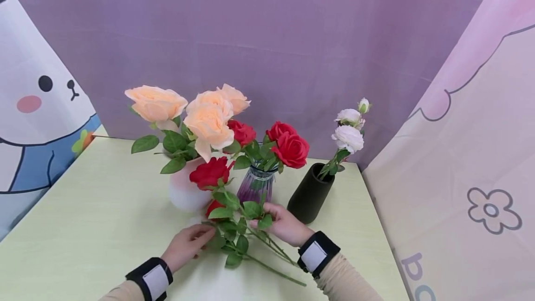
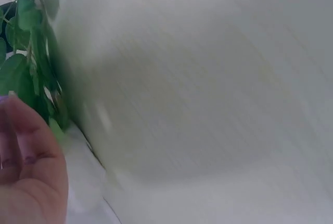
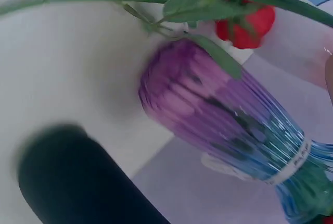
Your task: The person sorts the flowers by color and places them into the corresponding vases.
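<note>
Two long-stemmed red roses lie aslant over the table's middle; the upper rose (image 1: 211, 173) has its bloom raised before the white vase, and the lower rose (image 1: 214, 208) is partly hidden by leaves. My right hand (image 1: 288, 224) grips the upper rose's leafy stem. On the other side, my left hand (image 1: 190, 245) pinches at the lower rose's leaves, its fingertips partly hidden. Behind the stems stands a purple glass vase (image 3: 208, 109) of red roses (image 1: 292, 149). In the left wrist view green leaves (image 2: 18, 78) meet the thumb.
A white-pink vase (image 1: 184, 194) with peach roses (image 1: 209, 127) stands at the back left. To the right, a black vase (image 1: 311, 194) holds white flowers (image 1: 349, 138). The pale table (image 1: 104, 217) ends at a purple backdrop (image 1: 251, 36).
</note>
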A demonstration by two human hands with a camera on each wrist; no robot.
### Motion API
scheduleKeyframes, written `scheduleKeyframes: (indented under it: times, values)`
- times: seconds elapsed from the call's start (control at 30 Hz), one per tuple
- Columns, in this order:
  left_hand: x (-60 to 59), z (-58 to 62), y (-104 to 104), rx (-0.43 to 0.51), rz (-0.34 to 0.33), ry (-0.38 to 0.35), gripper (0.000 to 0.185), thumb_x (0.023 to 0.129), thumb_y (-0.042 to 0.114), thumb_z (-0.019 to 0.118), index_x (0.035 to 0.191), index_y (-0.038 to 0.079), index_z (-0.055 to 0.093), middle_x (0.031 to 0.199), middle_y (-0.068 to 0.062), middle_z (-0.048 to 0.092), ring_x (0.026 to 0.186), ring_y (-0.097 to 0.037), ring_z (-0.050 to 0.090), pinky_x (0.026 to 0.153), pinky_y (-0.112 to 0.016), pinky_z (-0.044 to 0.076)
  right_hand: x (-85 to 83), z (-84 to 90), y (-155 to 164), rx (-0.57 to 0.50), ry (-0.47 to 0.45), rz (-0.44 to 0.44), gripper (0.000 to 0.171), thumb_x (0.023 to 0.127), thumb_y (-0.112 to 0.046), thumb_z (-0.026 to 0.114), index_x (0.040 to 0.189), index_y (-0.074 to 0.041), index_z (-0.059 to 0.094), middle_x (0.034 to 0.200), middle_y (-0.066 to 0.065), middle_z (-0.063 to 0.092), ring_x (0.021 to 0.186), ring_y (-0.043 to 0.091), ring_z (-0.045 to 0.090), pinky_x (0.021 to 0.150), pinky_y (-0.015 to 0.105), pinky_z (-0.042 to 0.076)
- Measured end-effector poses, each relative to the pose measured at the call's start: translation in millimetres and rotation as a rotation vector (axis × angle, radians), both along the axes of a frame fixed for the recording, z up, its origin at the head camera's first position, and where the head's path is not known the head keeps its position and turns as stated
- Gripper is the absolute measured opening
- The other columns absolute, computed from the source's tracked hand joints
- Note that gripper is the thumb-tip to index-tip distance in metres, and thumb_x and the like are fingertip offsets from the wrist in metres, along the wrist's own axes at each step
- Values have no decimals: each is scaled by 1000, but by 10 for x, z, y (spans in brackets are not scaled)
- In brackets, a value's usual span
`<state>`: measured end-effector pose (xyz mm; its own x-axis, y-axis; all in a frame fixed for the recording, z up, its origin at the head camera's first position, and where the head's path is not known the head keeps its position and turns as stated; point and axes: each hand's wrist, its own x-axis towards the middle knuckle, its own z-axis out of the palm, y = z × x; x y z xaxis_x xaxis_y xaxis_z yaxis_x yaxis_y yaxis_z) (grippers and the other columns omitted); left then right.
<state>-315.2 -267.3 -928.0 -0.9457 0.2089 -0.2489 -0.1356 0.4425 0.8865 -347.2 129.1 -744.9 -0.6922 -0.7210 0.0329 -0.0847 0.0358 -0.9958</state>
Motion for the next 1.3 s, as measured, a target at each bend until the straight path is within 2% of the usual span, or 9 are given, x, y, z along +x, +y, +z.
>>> scheduleKeyframes:
  times: [0.13,0.27,0.43,0.57,0.8,0.97,1.13,1.23,1.3]
  values:
    - [225,514,-62,-62,41,78,43,92,67,54,129,46,58,111,10,69,89,-17,68,59,-43,56,4,142,31,43,162,-91,37,93,-26,70,128,-14,63,121,7,66,110,39,62,87,43,57]
    - [301,719,-212,-128,61,120,40,90,69,53,126,50,57,108,14,68,89,-15,68,61,-41,56,16,231,45,69,286,-201,30,90,-32,74,115,-18,67,107,4,67,98,28,64,82,36,57]
    - [285,668,-470,-256,118,202,36,88,71,55,119,54,60,107,22,67,85,-11,66,63,-42,55,-1,267,93,12,388,-271,21,88,-23,77,107,-18,69,99,5,68,90,26,63,75,33,56]
    - [241,535,-696,-377,102,262,36,89,72,52,119,55,58,110,25,66,87,-11,65,60,-40,53,-38,328,150,-20,515,-340,27,86,-20,79,111,-19,69,101,3,70,90,19,66,75,31,56]
    - [102,207,-979,-514,89,275,34,85,79,48,115,64,53,101,35,62,81,-10,66,52,-31,43,-72,819,247,-138,569,-410,38,89,-8,74,125,-11,60,104,10,68,82,21,69,71,36,58]
    - [88,381,-1016,-572,81,288,30,86,79,46,113,66,53,101,35,61,81,-9,65,51,-32,42,-99,1309,278,-252,579,-465,36,89,2,70,123,-3,59,104,20,68,84,28,70,73,42,59]
    - [-22,472,-1052,-607,90,329,29,86,80,45,112,67,52,102,38,58,84,-8,63,53,-31,42,-243,1710,335,-355,565,-514,36,89,8,66,124,2,56,106,24,67,86,37,69,78,49,58]
    - [-27,674,-1004,-595,77,359,31,87,78,46,114,65,53,106,35,60,87,-12,64,53,-31,43,-350,1930,378,-409,530,-568,33,92,5,65,124,3,56,108,28,65,86,41,68,79,51,57]
    - [-25,821,-953,-588,65,385,32,88,76,47,116,62,54,109,32,61,89,-13,64,54,-31,43,-398,2078,403,-417,531,-642,31,92,1,66,122,1,58,108,29,63,86,39,67,75,46,57]
